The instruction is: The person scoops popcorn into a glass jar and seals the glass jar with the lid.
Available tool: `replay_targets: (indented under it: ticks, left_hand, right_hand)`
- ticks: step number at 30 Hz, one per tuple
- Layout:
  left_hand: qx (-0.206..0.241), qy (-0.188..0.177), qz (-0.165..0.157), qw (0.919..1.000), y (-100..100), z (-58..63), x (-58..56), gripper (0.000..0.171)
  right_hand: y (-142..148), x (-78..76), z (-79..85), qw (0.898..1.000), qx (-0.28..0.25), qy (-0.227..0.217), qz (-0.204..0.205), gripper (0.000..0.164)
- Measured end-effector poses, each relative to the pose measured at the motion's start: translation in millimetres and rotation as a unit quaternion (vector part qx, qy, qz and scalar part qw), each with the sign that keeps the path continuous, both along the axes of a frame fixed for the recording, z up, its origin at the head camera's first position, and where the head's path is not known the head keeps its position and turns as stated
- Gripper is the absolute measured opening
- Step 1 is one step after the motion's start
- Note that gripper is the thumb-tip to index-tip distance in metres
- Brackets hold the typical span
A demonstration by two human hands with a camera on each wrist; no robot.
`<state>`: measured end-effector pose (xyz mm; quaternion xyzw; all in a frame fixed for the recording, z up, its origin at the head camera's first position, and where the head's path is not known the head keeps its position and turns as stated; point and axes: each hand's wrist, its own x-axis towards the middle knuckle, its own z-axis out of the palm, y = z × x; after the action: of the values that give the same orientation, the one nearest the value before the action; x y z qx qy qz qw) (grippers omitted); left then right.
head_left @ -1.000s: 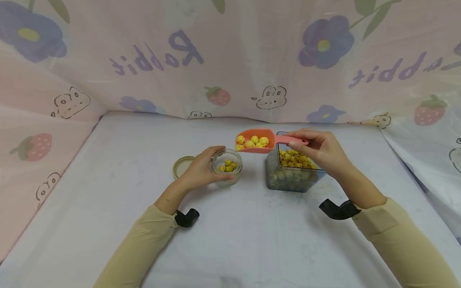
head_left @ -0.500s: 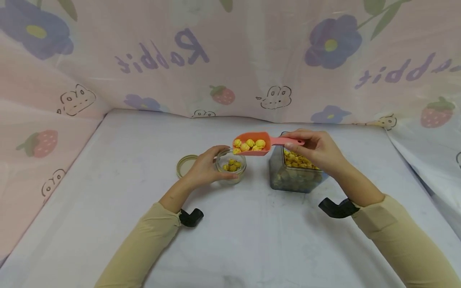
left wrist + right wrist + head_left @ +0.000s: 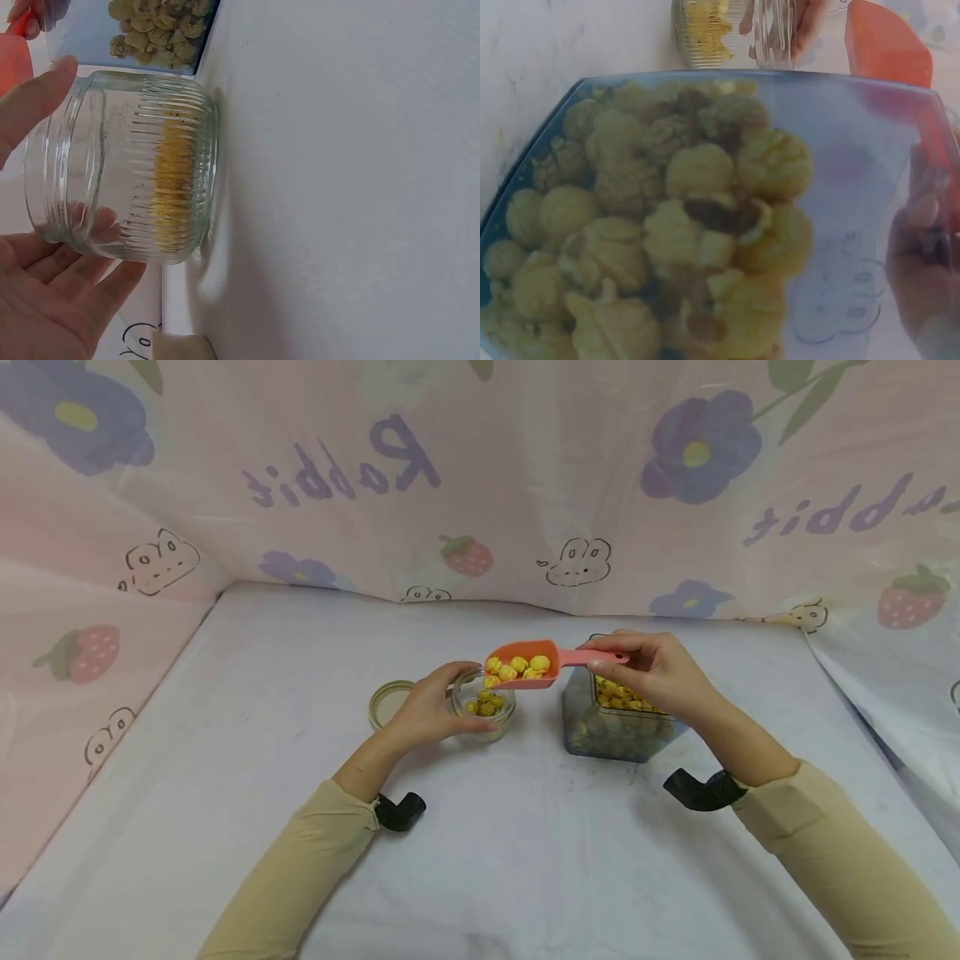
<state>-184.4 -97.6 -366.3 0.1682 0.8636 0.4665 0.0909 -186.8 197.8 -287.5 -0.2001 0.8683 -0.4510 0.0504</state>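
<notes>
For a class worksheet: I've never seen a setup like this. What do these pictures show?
No robot here: these are one person's bare hands. The wide picture comes from a camera on the head, looking forward and down. The other two come from cameras on the wrists: the left one sees things turned sideways, the right one looks closely at a see-through container of popcorn. It stands on the white surface. The left hand grips a glass jar holding yellow popcorn. The right hand holds an orange scoop by its handle, loaded with more popcorn, its tip over the jar's mouth. A gold-rimmed lid lies partly behind the left hand.
</notes>
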Motion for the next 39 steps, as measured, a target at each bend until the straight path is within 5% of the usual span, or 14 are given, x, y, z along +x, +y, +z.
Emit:
replay_targets:
  ticks: [12,24,39]
  left_hand:
    - [-0.004,0.01,-0.002,0.9999,1.8,1.1,-3.2,0.085]
    - [-0.001,-0.005,0.003,1.0,2.4,3.0,-1.3,0.086]
    - [0.01,-0.002,0.002,0.9999,0.9,-0.5,-2.2,0.086]
  right_hand:
    - [-6.0,-6.9,6.6,0.997,0.07,0.022,0.022,0.025]
    - [-12.2,-9.8,4.4,0.991,0.074,0.088,0.067,0.018]
    - [-21.8,-6.7,7.2,0.986,0.101,0.112,0.075,0.018]
